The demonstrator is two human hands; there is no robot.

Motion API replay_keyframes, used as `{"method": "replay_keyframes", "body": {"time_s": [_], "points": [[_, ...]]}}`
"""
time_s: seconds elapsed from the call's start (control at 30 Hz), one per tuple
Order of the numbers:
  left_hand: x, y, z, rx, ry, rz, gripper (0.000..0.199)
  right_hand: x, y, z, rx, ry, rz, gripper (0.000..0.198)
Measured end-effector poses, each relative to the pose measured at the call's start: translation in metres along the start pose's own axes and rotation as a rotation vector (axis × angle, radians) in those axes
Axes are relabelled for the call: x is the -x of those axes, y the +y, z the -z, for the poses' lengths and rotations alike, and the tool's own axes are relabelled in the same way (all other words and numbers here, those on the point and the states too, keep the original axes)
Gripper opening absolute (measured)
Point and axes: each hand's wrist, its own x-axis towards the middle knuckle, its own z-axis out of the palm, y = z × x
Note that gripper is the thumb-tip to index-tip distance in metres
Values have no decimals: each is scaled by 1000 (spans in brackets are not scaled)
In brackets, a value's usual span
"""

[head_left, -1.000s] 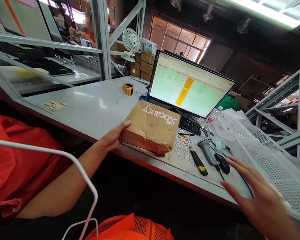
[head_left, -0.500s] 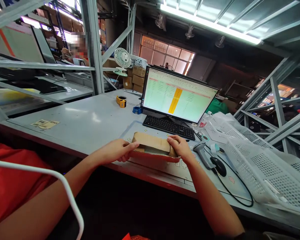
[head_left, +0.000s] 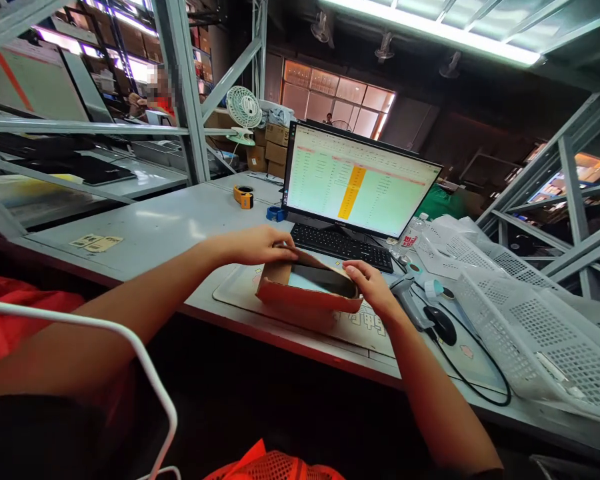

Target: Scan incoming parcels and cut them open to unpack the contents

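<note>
Cardboard box point(head_left: 300, 299), at the keyboard's point(head_left: 343, 245) 7 o'clock, is clamped by left hand point(head_left: 257, 245) (11 o'clock) and right hand point(head_left: 375, 288) (2 o'clock); opening-up seems in hand, steady spreading probably called for next.

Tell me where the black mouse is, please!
In the head view, the black mouse lies to the right of the right hand, between the grey scanner and the white mesh basket.

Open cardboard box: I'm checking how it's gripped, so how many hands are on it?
2: the left hand at the far left edge of the open cardboard box, the right hand at its right end. No other hand shows there.
</note>
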Motion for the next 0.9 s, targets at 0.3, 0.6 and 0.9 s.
{"method": "replay_keyframes", "body": {"time_s": [0.3,0.6,0.9], "points": [[-34,1,-21,-271,490,88,59,30,11,16,-254,57,27,62],[-14,90,-33,-739,91,-497,19,17,12,8,-132,141,51,53],[-17,97,-44,-775,-85,-125,34,21,23,7,-278,81,0,58]]}}
